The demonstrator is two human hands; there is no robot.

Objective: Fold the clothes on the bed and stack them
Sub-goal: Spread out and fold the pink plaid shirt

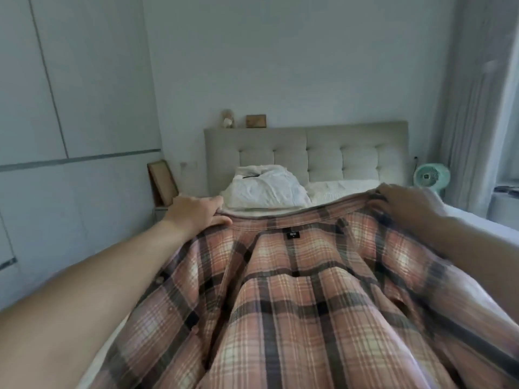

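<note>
Plainly the folding of this garment has barely begun: the plaid shirt (295, 290) is held up and spread wide between both hands, its far edge stretched from about ten o'clock to two o'clock in the view and its body draped toward six o'clock over the bed (483, 226). The left hand (196, 210) grips the shirt's edge at ten o'clock, thumb pinching the cloth; the right hand (404, 203) at two o'clock has its fingers curled over the fabric, though it is blurred and the exact grip is hard to read. At twelve o'clock, near the headboard (306, 147), a white garment (266, 189) lies apparently folded, suggesting one piece done. I judge the shirt remains to be folded and stacked. The shirt hides most of the mattress, so any remaining clothes cannot be seen; its lower hem is cut off.
</note>
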